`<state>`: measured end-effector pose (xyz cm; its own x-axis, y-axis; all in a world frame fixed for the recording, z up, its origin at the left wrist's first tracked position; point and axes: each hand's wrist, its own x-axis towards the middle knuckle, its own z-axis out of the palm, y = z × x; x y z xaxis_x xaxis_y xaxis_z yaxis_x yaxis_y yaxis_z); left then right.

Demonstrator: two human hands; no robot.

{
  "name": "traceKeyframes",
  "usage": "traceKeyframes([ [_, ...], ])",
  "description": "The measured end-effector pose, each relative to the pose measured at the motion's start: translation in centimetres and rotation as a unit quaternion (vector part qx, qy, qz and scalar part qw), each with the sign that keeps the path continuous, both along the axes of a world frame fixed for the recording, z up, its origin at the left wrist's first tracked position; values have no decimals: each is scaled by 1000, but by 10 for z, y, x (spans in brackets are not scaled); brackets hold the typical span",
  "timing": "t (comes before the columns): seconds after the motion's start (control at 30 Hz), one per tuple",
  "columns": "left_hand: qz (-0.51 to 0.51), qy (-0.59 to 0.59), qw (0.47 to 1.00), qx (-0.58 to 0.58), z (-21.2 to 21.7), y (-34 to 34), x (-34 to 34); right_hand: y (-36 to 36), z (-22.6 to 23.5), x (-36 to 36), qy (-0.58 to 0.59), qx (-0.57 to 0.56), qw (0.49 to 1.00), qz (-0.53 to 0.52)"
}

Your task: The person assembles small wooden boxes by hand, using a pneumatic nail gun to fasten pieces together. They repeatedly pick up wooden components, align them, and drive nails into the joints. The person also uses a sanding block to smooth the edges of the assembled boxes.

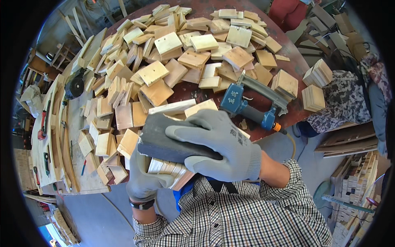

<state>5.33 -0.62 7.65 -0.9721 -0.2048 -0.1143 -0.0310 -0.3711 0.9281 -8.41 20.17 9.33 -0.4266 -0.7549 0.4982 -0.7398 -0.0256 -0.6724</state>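
Observation:
My gloved right hand (222, 144) is closed over a long black sanding block (164, 140), fingers across its top. That block lies over a stack of small wooden pieces (170, 171), and how much of it touches them is hidden. Below and left, my gloved left hand (146, 177) grips the stack, thumb along its near side; its other fingers are mostly covered. Just beyond my hands, loose wooden blocks (201, 107) lie on the dark red table (286, 37). A blue nail gun (251, 105) rests to the right of them, its hose running off the near edge.
A big heap of wooden blocks (168, 43) covers much of the table. Stacked blocks (314, 98) stand by its right edge. Long strips and tools, among them red-handled cutters (43, 123), lie at left. More stacked wood (354, 181) stands at lower right.

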Motion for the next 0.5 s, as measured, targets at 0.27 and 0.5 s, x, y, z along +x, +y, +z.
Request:
traceKeyframes([
  [0.27, 5, -17, 999, -48, -4, -7, -3, 7, -1, -6, 9, -13, 1000, 8],
  [0.5, -9, -11, 999, -46, -8, -3, -6, 7, -11, -10, 5, -27, 1000, 9],
])
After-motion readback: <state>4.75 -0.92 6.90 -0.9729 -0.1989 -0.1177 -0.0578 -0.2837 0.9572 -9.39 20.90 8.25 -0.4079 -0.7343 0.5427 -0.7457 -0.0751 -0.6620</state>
